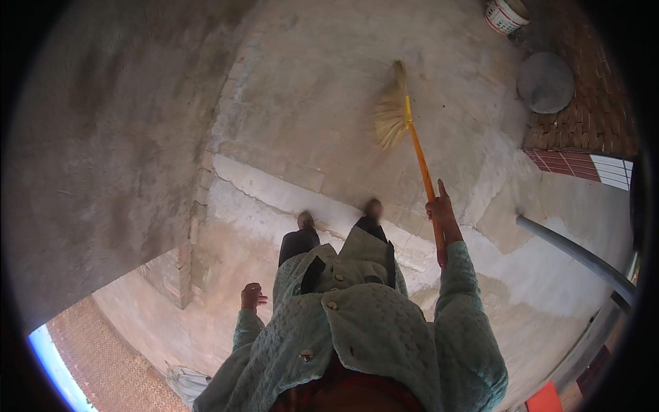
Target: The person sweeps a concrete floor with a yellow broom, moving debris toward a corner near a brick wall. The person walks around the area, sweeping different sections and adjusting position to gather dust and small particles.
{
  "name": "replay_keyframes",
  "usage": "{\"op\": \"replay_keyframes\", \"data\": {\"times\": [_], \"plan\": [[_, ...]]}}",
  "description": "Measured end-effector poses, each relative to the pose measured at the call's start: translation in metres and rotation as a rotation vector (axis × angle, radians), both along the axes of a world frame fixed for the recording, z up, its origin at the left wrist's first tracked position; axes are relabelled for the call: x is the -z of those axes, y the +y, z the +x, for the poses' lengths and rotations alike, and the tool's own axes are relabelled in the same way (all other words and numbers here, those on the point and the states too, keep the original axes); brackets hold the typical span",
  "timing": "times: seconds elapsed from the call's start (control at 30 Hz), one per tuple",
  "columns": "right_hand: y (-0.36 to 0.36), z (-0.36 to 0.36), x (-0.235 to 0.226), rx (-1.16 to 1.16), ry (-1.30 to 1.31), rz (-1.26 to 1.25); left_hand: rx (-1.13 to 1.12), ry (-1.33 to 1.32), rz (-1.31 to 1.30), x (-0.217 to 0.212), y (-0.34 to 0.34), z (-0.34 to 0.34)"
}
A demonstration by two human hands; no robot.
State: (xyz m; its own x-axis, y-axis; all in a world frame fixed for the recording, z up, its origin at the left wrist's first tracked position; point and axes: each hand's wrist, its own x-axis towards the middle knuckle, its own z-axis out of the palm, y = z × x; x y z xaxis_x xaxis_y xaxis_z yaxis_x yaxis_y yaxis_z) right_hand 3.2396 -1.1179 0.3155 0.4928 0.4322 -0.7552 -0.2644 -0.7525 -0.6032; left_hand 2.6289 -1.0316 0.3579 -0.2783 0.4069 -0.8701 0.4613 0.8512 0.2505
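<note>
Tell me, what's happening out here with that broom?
A person in a green quilted coat stands on a rough concrete floor, looking down. Their right hand grips the orange handle of a straw broom, with the bristles held out in front over the concrete. Their left hand hangs loosely curled at their side, holding nothing. A round grey lid and a white bucket sit farther off by a brick wall.
</note>
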Motion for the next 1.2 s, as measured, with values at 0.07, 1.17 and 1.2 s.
{"op": "replay_keyframes", "data": {"times": [0.07,1.17,1.2], "plan": [[0.024,0.015,-0.017,-0.051,-0.093,0.012,-0.001,0.016,-0.026,-0.005,-0.008,0.008],[0.105,0.17,-0.027,-0.199,-0.264,-0.148,0.671,-0.308,0.245,0.094,0.124,0.188],[0.104,0.168,-0.038,-0.2,-0.243,-0.108,0.833,-0.304,0.241,0.1,0.125,0.192]]}}
